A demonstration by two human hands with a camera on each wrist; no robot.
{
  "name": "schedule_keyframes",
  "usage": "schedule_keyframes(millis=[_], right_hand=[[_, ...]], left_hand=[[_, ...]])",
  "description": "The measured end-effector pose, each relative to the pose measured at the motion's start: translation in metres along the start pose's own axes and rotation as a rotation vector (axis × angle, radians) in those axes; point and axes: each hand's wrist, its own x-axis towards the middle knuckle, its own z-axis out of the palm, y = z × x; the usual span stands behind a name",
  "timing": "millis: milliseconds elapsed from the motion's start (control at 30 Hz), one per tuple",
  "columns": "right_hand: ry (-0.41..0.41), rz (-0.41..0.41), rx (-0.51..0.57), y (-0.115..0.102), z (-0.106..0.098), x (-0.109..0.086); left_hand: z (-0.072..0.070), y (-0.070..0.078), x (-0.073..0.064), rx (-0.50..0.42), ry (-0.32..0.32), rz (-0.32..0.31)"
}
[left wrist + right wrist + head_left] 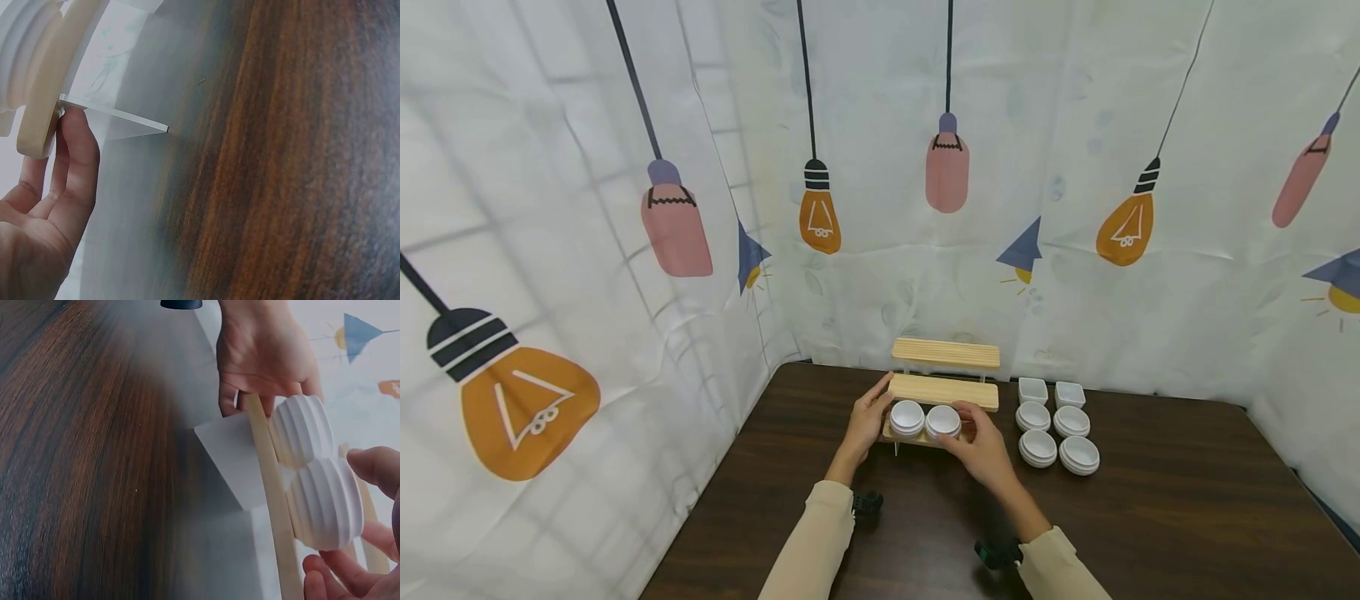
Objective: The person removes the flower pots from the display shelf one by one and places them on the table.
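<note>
A three-tier wooden display stand (pixel 943 390) with clear supports (pixel 115 112) stands near the table's back. On its lowest tier (pixel 275 506) sit two stacks of white ribbed bowls, a left stack (pixel 907 418) and a right stack (pixel 943 422), side by side. My left hand (pixel 863 427) holds the left end of that tier. In the left wrist view the left hand's (pixel 47 231) fingers curl beneath the board's edge. My right hand (pixel 985 454) grips the right stack (pixel 325 505), its thumb (pixel 378 465) at the rim and fingers lower down.
Right of the stand, several stacks of round white bowls (pixel 1037 447) stand in two columns on the dark wooden table (pixel 1187 492). Two square white dishes (pixel 1032 389) are behind them. A printed curtain (pixel 880 300) hangs along the back and left of the table.
</note>
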Motion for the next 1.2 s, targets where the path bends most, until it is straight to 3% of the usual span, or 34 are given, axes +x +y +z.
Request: schedule_keyframes(millis=[200, 400, 1200], right_hand=[[0.025, -0.003, -0.046, 0.000, 0.006, 0.003], [0.033, -0.009, -0.034, 0.000, 0.009, 0.004], [0.049, -0.007, -0.015, 0.003, 0.012, 0.004]], left_hand=[[-0.003, -0.001, 0.001, 0.007, -0.026, 0.005], [-0.005, 0.000, 0.002, -0.018, -0.063, -0.028], [-0.005, -0.001, 0.003, 0.001, -0.050, -0.011]])
